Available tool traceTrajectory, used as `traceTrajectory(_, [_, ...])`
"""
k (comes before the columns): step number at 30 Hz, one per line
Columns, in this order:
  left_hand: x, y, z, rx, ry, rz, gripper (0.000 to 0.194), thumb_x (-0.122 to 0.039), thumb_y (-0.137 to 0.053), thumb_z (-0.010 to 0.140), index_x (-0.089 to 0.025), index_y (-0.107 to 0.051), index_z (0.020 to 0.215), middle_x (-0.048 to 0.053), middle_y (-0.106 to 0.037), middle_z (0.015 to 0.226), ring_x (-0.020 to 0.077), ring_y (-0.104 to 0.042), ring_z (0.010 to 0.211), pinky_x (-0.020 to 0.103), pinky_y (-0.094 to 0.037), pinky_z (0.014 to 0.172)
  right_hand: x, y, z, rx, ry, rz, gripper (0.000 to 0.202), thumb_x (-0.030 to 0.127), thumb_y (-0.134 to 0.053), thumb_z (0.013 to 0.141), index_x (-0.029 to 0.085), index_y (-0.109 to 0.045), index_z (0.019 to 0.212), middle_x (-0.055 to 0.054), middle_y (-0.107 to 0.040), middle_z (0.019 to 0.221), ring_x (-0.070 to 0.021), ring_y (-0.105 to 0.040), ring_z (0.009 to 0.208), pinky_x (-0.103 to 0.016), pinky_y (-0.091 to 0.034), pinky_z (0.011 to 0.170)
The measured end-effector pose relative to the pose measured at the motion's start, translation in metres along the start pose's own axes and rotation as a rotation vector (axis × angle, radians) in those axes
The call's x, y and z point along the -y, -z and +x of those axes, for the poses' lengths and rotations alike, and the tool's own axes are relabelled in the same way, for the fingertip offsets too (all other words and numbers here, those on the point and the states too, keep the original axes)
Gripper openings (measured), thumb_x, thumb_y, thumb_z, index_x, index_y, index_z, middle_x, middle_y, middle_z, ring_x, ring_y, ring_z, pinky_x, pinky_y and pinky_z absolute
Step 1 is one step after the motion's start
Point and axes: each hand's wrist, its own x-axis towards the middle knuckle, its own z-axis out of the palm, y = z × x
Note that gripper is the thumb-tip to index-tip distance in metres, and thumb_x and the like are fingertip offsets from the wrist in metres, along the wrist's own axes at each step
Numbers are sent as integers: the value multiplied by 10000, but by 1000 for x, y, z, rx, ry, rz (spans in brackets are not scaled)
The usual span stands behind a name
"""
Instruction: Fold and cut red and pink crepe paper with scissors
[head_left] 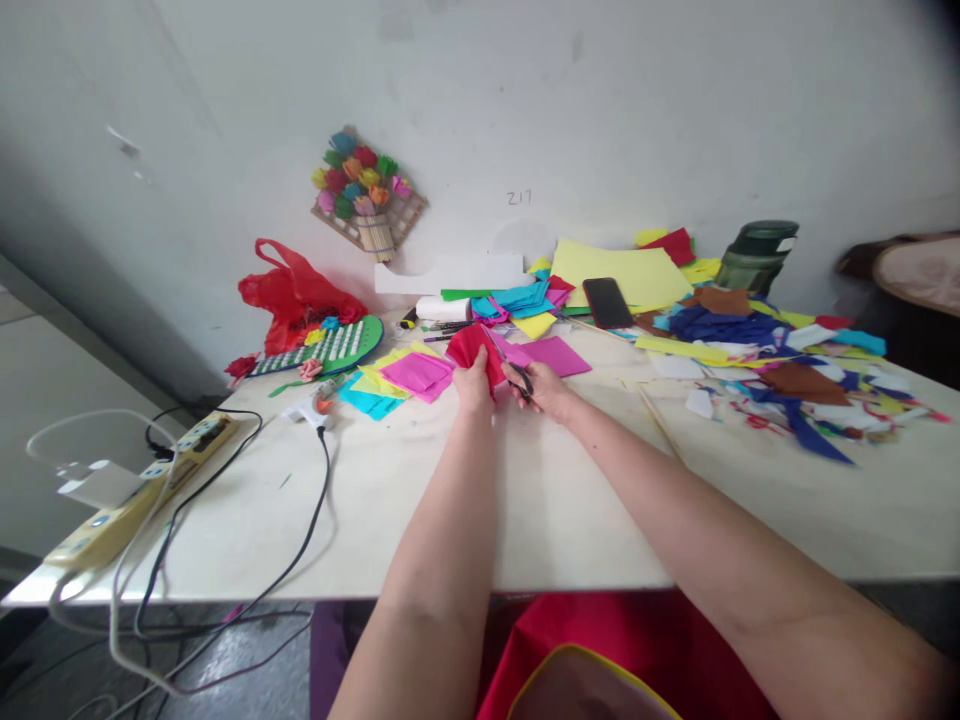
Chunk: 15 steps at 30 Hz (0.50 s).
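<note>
Folded red paper point(466, 345) is held up over the middle of the table by my left hand point(474, 382), its fingers closed on the lower part. My right hand point(546, 392) grips dark-handled scissors point(519, 380), whose blades reach up against the right side of the red paper. Behind and to the right of the scissors lie magenta sheets point(559, 354). Left of my left hand are more pink sheets point(420, 373), overlapping yellow ones point(375, 380) and blue ones point(367, 402).
A glue gun point(309, 408) with its cord and a power strip point(142, 490) are at left, beside a green decorated board point(349, 345). A phone point(607, 303) rests behind. Paper scraps point(802, 382) and a green bottle point(754, 258) are at right.
</note>
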Motion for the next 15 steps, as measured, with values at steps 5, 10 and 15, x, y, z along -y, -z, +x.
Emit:
traceTrajectory(5, [-4, 0, -4, 17, -3, -25, 191, -272, -667, 638, -118, -587, 721, 42, -612, 639, 131, -578, 537, 239, -461, 524, 2, -1, -1, 18, 3, -10, 371, 502, -599, 689, 166, -460, 614, 41, -480, 478, -47, -432, 333, -145, -206, 239])
traceTrajectory(10, [-5, 1, -6, 55, -3, -49, 223, -270, -681, 628, -109, -597, 757, 54, -626, 671, 138, -592, 558, 248, -476, 547, 5, 2, -4, 71, -6, 33, 405, 544, -568, 696, 157, -484, 608, 22, -497, 491, -57, -451, 356, -146, -234, 251])
traceTrajectory(15, [-3, 0, -5, 91, 23, -89, 240, -261, -689, 627, -102, -597, 781, 64, -637, 694, 142, -604, 568, 252, -488, 557, 6, 5, -4, 80, -11, 62, 424, 559, -554, 700, 151, -498, 598, 11, -507, 501, -61, -465, 366, -148, -231, 258])
